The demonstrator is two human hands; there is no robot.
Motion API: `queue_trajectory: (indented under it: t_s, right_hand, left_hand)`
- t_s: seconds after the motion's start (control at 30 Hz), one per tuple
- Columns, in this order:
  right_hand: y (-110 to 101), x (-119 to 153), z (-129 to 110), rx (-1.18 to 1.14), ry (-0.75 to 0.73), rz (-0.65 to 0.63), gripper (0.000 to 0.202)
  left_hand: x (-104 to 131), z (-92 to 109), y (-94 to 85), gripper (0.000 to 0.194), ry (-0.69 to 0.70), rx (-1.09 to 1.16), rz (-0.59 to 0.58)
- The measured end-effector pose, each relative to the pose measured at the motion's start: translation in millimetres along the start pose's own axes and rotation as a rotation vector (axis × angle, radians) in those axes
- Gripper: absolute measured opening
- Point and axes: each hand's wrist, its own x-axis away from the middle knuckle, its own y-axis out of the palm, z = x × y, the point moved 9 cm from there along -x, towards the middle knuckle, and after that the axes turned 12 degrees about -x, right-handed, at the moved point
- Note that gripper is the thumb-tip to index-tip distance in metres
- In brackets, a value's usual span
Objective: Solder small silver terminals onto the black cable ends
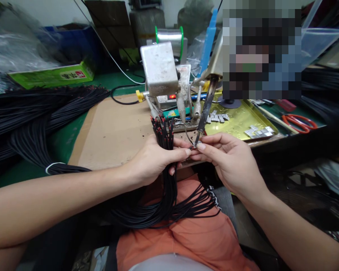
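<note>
My left hand is closed around a bundle of black cables with red-tipped ends pointing up. Its thumb and finger also pinch one cable near its end. In my right hand, thumb and fingertips pinch a small metal connector, which meets that cable's end. The tip of a mounted soldering iron comes down onto the joint, beside a thin solder wire from a metal nozzle. Lower parts of the cables hang over the lap, several ending in connectors.
A yellow tray with small metal connectors stands behind my right hand. Orange-handled scissors lie at right. More black cable bundles cover the left side. A solder spool stands behind the feeder. Cardboard covers the bench.
</note>
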Motion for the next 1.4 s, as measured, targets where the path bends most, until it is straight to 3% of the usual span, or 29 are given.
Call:
queue_trajectory:
  t_s: [1.4]
  right_hand:
    - [-1.8, 9.8, -0.9, 0.038, -0.096, 0.058, 0.015]
  left_hand:
    - [1.7, -1.2, 3.6, 0.015, 0.026, 0.049, -0.042]
